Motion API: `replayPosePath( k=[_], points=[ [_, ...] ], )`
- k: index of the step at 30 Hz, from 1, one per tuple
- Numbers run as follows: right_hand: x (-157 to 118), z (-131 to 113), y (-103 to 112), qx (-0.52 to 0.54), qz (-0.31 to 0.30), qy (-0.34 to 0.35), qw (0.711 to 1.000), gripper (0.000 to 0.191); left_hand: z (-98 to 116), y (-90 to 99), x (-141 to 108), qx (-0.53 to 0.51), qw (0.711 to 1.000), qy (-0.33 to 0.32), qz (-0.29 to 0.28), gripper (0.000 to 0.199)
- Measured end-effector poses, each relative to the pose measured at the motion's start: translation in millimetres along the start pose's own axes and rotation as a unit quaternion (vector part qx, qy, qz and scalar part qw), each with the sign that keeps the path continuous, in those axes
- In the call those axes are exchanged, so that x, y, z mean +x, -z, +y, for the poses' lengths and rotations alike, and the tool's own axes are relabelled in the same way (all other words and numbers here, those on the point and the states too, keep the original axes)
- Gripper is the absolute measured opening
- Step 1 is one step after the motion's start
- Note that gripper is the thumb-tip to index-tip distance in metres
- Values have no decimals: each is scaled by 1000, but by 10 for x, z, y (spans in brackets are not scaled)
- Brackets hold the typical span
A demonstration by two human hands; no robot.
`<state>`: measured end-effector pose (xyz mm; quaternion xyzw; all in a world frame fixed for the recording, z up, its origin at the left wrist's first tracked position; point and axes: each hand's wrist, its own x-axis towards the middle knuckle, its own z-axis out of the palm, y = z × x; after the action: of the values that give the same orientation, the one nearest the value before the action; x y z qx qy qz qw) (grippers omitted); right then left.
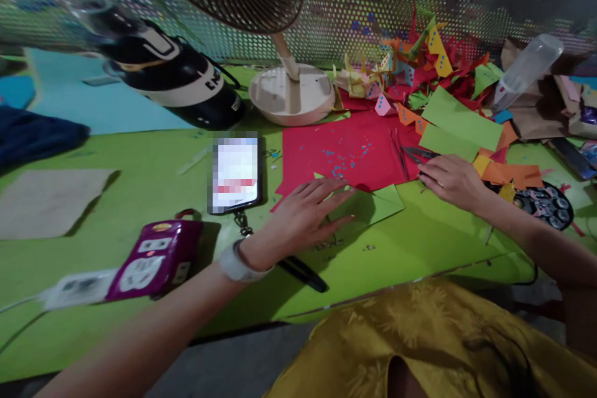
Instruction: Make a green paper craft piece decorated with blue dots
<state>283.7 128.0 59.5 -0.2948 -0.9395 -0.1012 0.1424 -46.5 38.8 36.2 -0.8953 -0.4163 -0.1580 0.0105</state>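
Note:
My left hand (305,214), with a pale watch on its wrist, reaches over a light green sheet of paper (385,204) with its fingers spread. The sheet lies partly on a red sheet (308,155) scattered with small blue dots. Farther right, my right hand (450,181) has its fingers curled around a pair of dark scissors (422,153). The blades point left over the red sheet; the handles are mostly hidden under the hand. Just left of the blades lie thin metal tweezers (398,152).
Behind the red sheet are a fan base (268,96) and a heap of dotted paper scraps (443,59). A phone (236,171), black bottle (186,84) and purple power strip (152,255) are on the left. At right stand a clear bottle (529,68) and a round black tray (543,205).

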Motion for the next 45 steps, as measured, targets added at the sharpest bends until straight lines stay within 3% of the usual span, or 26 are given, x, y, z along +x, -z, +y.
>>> replayPosePath(
  k=[4, 7, 12, 16, 21, 26, 30, 33, 37, 41, 45],
  points=[
    [-140, 254, 76, -44, -75, -103, 991, 31, 22, -70, 154, -16, 1000, -6, -26, 53],
    [-278, 424, 30, -69, -100, -136, 983, 26, 19, -129, 212, -32, 999, -20, -39, 56],
    [-334, 583, -123, -91, -130, -151, 976, 39, -16, -132, 313, -62, 995, -8, -74, 56],
    [-287, 651, -191, -70, -117, -156, 978, 32, -50, -94, 400, -107, 990, 5, -97, 52],
    [-304, 688, -182, -29, -109, -146, 983, 23, -35, -39, 438, -156, 982, 13, -108, 29],
    [-315, 611, 8, -9, -80, -191, 978, 25, -23, 207, 392, -234, 962, 26, -136, 27],
    [-261, 519, 236, 20, -86, -316, 945, 29, -33, 515, 304, -239, 964, 47, -104, 30],
    [-216, 479, 341, 45, -50, -342, 937, 25, -97, 633, 259, -171, 982, 37, -65, 35],
    [-135, 451, 350, 127, -28, -303, 944, 22, -309, 551, 308, -88, 991, 47, -83, 38],
    [-16, 400, 233, 164, -43, -290, 942, 31, -534, 362, 424, -102, 988, 66, -97, 37],
    [101, 310, 63, 175, -85, -276, 941, 40, -594, 176, 440, -64, 995, 44, -57, 36]
  ],
)
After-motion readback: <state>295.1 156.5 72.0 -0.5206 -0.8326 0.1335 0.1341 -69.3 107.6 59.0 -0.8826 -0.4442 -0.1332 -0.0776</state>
